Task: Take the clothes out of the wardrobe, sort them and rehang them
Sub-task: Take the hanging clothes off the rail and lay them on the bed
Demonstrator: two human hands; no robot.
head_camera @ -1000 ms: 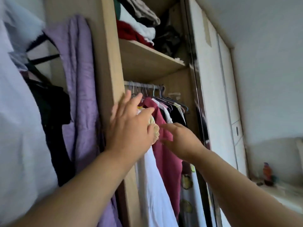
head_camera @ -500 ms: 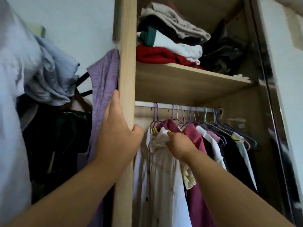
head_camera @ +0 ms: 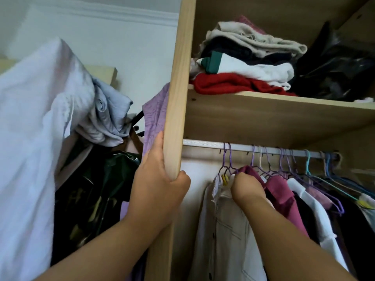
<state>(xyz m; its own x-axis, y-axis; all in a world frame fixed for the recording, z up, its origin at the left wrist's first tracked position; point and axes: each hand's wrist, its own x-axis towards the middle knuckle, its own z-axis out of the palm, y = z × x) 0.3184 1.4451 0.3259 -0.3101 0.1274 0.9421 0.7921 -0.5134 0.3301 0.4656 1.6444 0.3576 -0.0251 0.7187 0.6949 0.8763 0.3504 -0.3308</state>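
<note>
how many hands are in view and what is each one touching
2. The left hand grips the front edge of the wardrobe's side panel; the right hand grips the pale shirt at its collar, first on the rail. None seems hidden.

left hand [head_camera: 156, 191]: off the cream shirt [head_camera: 227, 230] since 1 s ago, now wrapped on the wardrobe side panel [head_camera: 176, 98], thumb inside | right hand [head_camera: 246, 187]: moved from the maroon top [head_camera: 280, 189] to the cream shirt's collar, fingers curled on it below the purple hanger [head_camera: 227, 159] | view: tilted up, shelf [head_camera: 263, 114] and folded pile [head_camera: 243, 69] now in full view
</note>
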